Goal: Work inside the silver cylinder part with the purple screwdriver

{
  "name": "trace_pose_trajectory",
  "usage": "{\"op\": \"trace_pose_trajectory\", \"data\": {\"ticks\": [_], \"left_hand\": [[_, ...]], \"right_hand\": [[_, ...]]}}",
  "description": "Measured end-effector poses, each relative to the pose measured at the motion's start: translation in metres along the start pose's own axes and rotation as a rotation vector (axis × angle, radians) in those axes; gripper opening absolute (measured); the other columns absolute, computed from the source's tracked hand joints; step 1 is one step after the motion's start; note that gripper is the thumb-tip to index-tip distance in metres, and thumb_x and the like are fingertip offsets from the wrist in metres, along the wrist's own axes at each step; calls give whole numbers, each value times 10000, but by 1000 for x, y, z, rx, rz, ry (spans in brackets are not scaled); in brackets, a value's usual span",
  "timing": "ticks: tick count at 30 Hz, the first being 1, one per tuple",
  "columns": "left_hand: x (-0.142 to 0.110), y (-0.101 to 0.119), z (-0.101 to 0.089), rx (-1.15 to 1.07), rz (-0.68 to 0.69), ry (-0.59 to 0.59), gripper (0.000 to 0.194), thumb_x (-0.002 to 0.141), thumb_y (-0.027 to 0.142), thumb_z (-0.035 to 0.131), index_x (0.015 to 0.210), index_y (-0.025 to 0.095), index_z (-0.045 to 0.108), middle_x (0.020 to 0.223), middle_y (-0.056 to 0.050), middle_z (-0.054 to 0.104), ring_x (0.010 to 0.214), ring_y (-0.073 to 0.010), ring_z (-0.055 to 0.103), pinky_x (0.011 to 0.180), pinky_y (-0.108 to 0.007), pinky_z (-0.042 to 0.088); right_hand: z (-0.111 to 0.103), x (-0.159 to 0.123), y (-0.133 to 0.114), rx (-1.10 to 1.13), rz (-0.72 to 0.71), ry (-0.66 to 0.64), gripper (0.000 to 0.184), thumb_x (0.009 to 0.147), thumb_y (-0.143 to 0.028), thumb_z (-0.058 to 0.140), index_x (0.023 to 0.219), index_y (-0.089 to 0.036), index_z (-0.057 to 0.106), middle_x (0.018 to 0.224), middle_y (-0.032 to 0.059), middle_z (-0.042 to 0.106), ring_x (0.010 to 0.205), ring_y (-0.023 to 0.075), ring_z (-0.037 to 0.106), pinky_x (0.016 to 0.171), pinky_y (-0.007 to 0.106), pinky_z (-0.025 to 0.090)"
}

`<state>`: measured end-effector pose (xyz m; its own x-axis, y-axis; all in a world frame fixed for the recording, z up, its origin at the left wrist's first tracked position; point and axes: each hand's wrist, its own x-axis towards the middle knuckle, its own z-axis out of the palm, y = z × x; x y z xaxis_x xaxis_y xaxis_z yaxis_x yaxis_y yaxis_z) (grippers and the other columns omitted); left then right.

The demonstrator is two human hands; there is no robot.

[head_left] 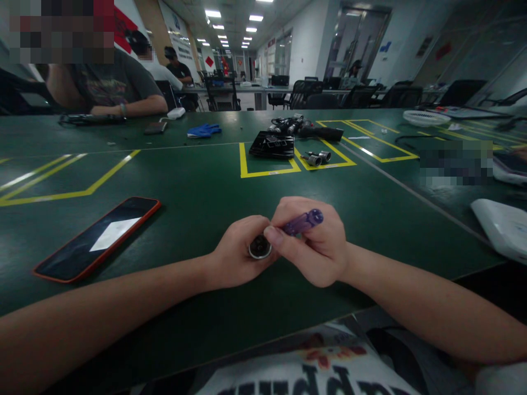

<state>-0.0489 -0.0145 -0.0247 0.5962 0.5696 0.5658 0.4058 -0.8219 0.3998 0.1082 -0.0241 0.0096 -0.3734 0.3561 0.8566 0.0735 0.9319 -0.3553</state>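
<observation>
My left hand [235,253] is closed around a round metal connector [260,248], whose dark open end with a silver rim faces me. Pinched in my right hand [319,247] is a screwdriver with a translucent purple handle [303,221], slanting up to the right. Its working end is hidden behind my fingers, so whether it touches the connector cannot be seen. Both hands meet just above the green table [197,181]. Farther off, several similar metal connectors [318,158] lie inside a yellow taped box, next to a black plastic packet [272,145].
An orange-cased phone [99,238] lies at left. Behind are a blue glove [204,130], a heap of dark cables and metal parts [292,125] and yellow tape outlines. A white device [500,227] stands at right. Another person [119,82] sits across the table.
</observation>
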Motion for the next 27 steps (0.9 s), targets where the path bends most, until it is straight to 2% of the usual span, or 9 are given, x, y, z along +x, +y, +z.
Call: {"op": "trace_pose_trajectory", "data": {"ticks": [9, 18, 23, 27], "left_hand": [[0, 1, 2, -2, 31, -8, 166, 789, 272, 528, 690, 139, 515, 617, -24, 557, 555, -138, 534, 505, -253, 428], [0, 2, 0, -17, -41, -21, 163, 777, 286, 517, 684, 154, 501, 624, -11, 557, 566, -129, 539, 520, -241, 446], [0, 2, -1, -28, -91, -27, 188, 771, 317, 543, 677, 159, 501, 627, -8, 562, 567, -126, 543, 518, -235, 449], [1, 1, -1, -34, -36, -10, 147, 774, 285, 533, 709, 154, 519, 638, -22, 571, 568, -137, 551, 513, -245, 448]], "right_hand": [[-1, 1, -2, -7, 22, -18, 225, 830, -152, 471, 605, -155, 473, 515, -15, 473, 489, 85, 442, 505, 235, 372], [-2, 0, 0, -48, 14, -15, 243, 834, -156, 467, 591, -158, 464, 514, -20, 462, 488, 86, 443, 496, 227, 356], [-2, -1, -1, -34, -10, 41, 186, 801, -116, 480, 619, -157, 478, 536, -7, 499, 504, 91, 447, 510, 233, 375], [-2, -2, -1, 3, -29, 22, 154, 781, -101, 488, 632, -136, 500, 538, 14, 509, 505, 98, 447, 517, 250, 378]]}}
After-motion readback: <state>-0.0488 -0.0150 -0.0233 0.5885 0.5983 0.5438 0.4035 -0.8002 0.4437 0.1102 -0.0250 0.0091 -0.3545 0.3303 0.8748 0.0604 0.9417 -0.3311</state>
